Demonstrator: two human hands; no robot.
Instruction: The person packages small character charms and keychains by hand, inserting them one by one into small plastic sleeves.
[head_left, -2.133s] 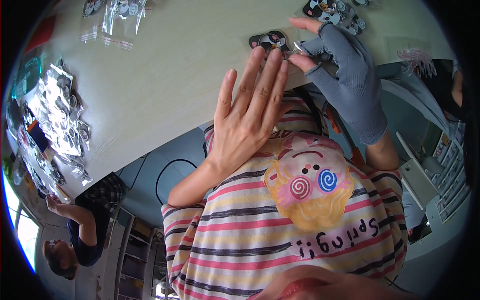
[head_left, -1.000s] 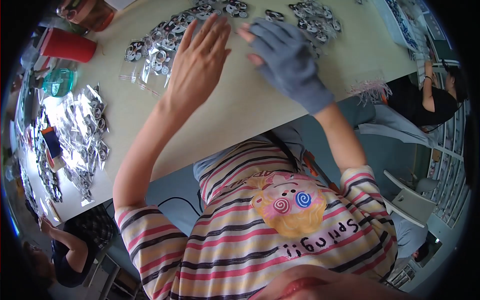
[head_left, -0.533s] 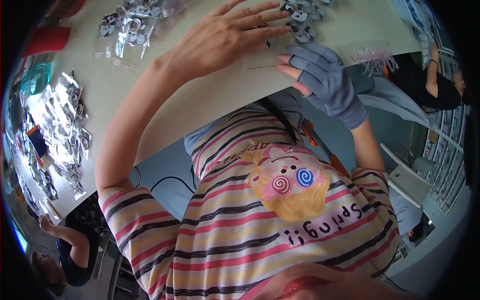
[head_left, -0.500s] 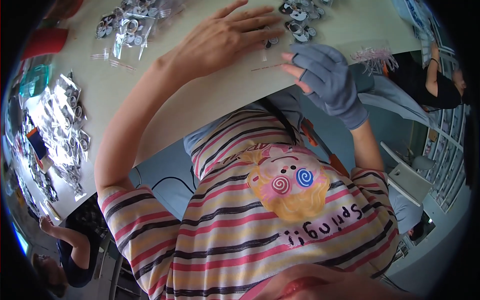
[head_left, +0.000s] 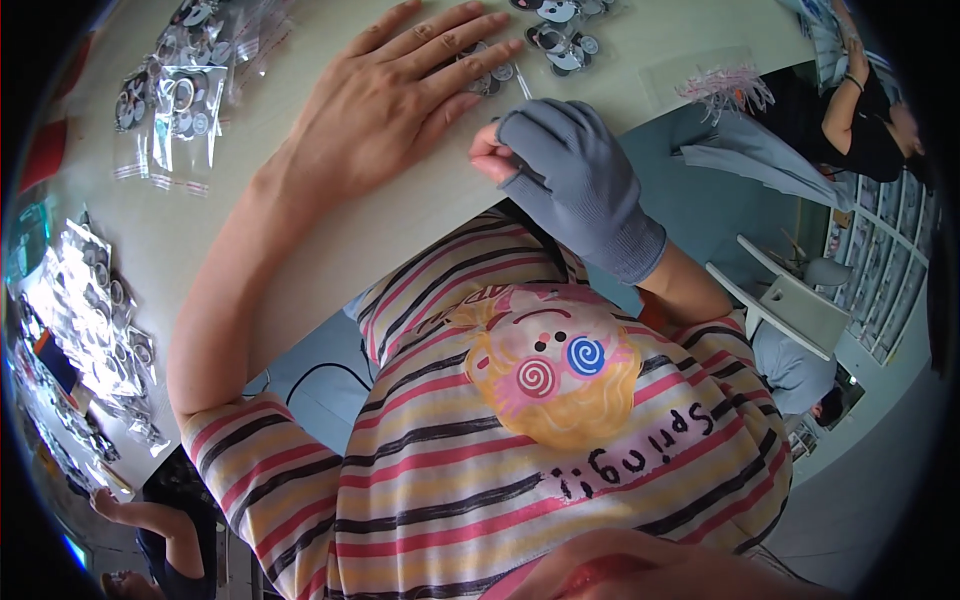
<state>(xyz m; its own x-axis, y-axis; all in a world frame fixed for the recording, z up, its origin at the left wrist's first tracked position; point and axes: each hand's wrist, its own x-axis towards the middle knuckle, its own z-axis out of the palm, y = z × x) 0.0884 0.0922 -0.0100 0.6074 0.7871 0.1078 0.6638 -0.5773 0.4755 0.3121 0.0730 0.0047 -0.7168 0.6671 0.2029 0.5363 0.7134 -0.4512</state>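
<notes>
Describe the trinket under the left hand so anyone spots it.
On the pale table, find the bare left hand, spread flat. The grey-black trinket shows along its right edge; unlike the pile further right, it's partly hidden.

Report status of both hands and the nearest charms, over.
Left hand spread over charms. Gloved right hand curled; no held thing visible. Charms partly hidden by left hand.

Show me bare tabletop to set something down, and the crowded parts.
Bare table: the gap between the bagged trinkets at upper left and the shiny packets at lower left, and the strip between the left forearm and the front edge. Crowded: upper centre, where the left hand partly covers one trinket with more trinkets to its right.
</notes>
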